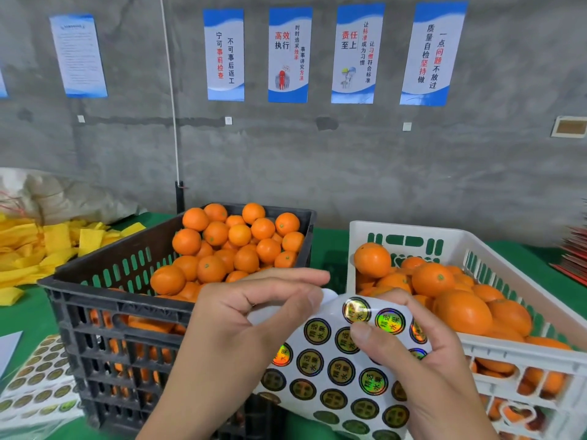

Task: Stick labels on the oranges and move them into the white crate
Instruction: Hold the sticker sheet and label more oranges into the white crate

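both hands pinch the sticker sheet [336, 373]: left hand [254, 312] curls its top edge back, right hand [409, 341] thumb presses a label.

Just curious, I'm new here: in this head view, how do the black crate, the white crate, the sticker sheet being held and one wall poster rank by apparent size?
1. Black crate and white crate: alike, unsure.
2. Sticker sheet, enlarged by nearness.
3. Wall poster.
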